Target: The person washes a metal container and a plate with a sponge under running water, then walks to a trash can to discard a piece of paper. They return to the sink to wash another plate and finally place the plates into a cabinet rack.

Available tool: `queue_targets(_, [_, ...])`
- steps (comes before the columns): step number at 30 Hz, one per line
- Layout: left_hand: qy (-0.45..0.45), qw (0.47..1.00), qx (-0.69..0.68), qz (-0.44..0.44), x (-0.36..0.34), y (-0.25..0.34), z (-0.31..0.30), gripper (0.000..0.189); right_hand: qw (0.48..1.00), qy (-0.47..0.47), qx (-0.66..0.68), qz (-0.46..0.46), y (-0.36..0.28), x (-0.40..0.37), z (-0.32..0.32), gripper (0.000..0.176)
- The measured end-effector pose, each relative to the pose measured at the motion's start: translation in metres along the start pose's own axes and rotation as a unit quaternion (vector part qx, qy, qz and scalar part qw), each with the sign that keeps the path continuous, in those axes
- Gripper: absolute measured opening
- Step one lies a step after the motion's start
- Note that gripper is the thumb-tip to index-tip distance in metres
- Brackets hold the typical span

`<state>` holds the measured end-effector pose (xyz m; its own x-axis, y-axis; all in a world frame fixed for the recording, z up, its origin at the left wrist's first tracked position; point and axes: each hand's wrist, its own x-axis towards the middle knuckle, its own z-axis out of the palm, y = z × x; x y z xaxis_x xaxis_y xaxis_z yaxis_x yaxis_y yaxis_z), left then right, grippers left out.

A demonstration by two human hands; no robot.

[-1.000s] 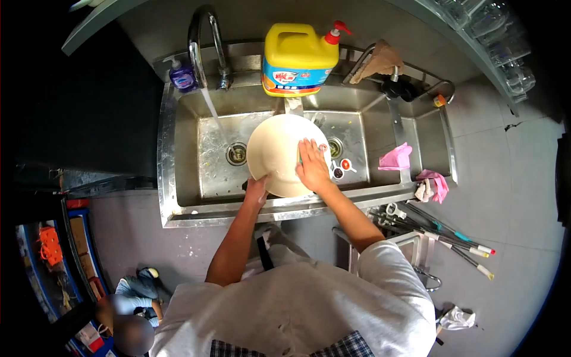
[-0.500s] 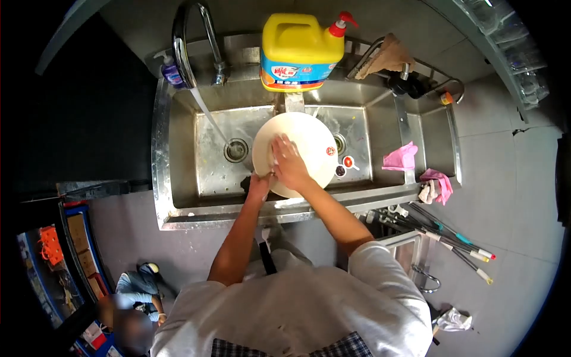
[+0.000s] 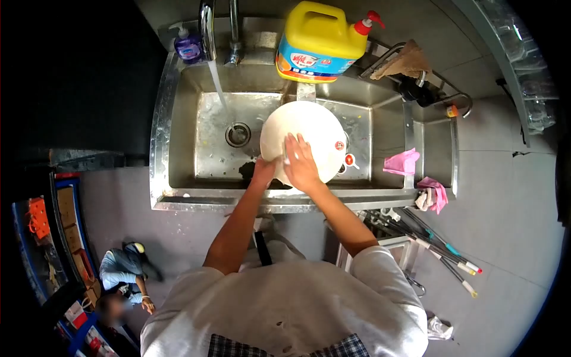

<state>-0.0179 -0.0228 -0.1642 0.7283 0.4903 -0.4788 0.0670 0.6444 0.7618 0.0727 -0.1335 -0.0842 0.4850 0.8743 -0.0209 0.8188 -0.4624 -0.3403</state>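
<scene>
A large round cream-coloured plate (image 3: 318,122) with a small red mark near its right edge is held over the divider of the metal sink (image 3: 282,205). My left hand (image 3: 264,172) grips the plate's lower left rim. My right hand (image 3: 301,163) lies on the plate's face with its fingers spread, and some white foam shows by the fingers. Water runs from the tap (image 3: 207,30) into the left basin, beside the plate, towards the drain (image 3: 238,135).
Behind the sink stand a yellow detergent jug (image 3: 318,44) and a purple soap bottle (image 3: 188,47). Pink cloths (image 3: 401,162) hang at the right. Poles (image 3: 440,244) lie on the floor at the right. Another person (image 3: 122,271) is at the lower left.
The whole view has shifted, and the sink's front edge appears higher. The plate and both hands sit slightly further right in view. My right hand has moved down a little on the plate.
</scene>
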Motion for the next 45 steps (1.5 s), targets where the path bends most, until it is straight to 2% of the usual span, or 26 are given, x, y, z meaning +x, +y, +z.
queue_targets(3, [0.007, 0.999, 0.028, -0.046, -0.005, 0.011, 0.005, 0.049, 0.998, -0.036, 0.008, 0.048, 0.016, -0.042, -0.022, 0.073])
queue_targets(6, [0.027, 0.998, 0.048, 0.0, 0.001, 0.002, 0.004, 0.053, 0.993, -0.007, -0.088, 0.076, 0.053, -0.041, -0.03, 0.072])
queue_targets(7, [0.051, 0.997, 0.021, 0.058, -0.004, -0.001, 0.01, 0.045, 0.991, 0.032, -0.091, 0.089, 0.059, -0.033, -0.029, 0.072])
queue_targets(10, [0.07, 0.995, 0.018, 0.076, 0.003, -0.01, 0.013, 0.047, 0.992, 0.072, -0.03, 0.095, 0.052, -0.009, -0.006, 0.072])
queue_targets(11, [0.063, 0.991, 0.026, 0.112, 0.006, -0.015, 0.009, 0.047, 0.998, 0.054, 0.001, 0.026, 0.037, -0.018, -0.003, 0.072])
queue_targets(12, [0.076, 0.99, 0.043, 0.107, 0.002, -0.017, 0.008, 0.047, 0.998, 0.042, 0.031, -0.033, 0.025, -0.03, 0.0, 0.073])
queue_targets(15, [0.088, 0.989, 0.051, 0.105, 0.0, -0.001, 0.022, 0.048, 0.999, -0.04, 0.022, -0.004, 0.004, -0.066, -0.02, 0.072])
queue_targets(19, [0.081, 0.988, 0.072, 0.113, 0.005, -0.002, 0.023, 0.052, 0.997, -0.001, -0.04, 0.072, 0.051, -0.084, -0.035, 0.072])
queue_targets(20, [0.079, 0.988, 0.076, 0.111, 0.003, 0.002, 0.024, 0.053, 0.991, 0.017, -0.102, 0.084, 0.062, -0.08, -0.036, 0.071])
queue_targets(22, [0.073, 0.988, 0.085, 0.106, 0.006, 0.002, 0.024, 0.053, 0.984, 0.06, -0.108, 0.128, 0.07, -0.058, -0.03, 0.07])
queue_targets(25, [0.055, 0.984, 0.07, 0.154, 0.016, -0.011, 0.016, 0.053, 0.985, 0.112, -0.043, 0.122, 0.065, -0.021, 0.004, 0.068])
queue_targets(26, [0.056, 0.984, 0.068, 0.156, 0.017, -0.011, 0.017, 0.053, 0.99, 0.083, -0.022, 0.116, 0.051, -0.016, 0.007, 0.072])
queue_targets(28, [0.058, 0.984, 0.066, 0.157, 0.015, -0.007, 0.018, 0.053, 0.998, 0.061, -0.011, 0.032, 0.026, -0.028, 0.008, 0.073])
queue_targets(31, [0.057, 0.99, 0.068, 0.114, 0.013, 0.001, 0.021, 0.053, 0.996, -0.01, -0.028, 0.08, 0.025, -0.057, -0.012, 0.074])
queue_targets(34, [0.053, 0.986, 0.088, 0.133, 0.015, 0.002, 0.02, 0.055, 0.98, 0.037, -0.111, 0.161, 0.071, -0.053, -0.029, 0.074])
queue_targets(36, [0.04, 0.986, 0.098, 0.13, 0.012, 0.002, 0.017, 0.057, 0.976, 0.087, -0.104, 0.168, 0.093, -0.021, -0.028, 0.075])
queue_targets(38, [0.031, 0.985, 0.104, 0.134, 0.013, 0.005, 0.016, 0.059, 0.974, 0.131, -0.099, 0.156, 0.11, 0.023, -0.025, 0.075])
queue_targets(40, [0.018, 0.986, 0.097, 0.136, 0.013, 0.008, 0.016, 0.06, 0.973, 0.162, -0.09, 0.134, 0.101, 0.072, -0.01, 0.074])
queue_targets(43, [0.019, 0.976, 0.159, 0.151, 0.013, 0.012, 0.016, 0.05, 0.989, 0.134, -0.033, 0.054, 0.049, 0.094, 0.008, 0.074])
queue_targets(44, [0.015, 0.975, 0.158, 0.153, 0.012, 0.011, 0.014, 0.046, 0.991, 0.128, -0.01, 0.024, 0.031, 0.082, 0.008, 0.074])
queue_targets(45, [0.023, 0.977, 0.162, 0.136, 0.013, 0.007, 0.01, 0.045, 0.997, 0.081, -0.008, 0.008, 0.02, 0.065, 0.006, 0.072])
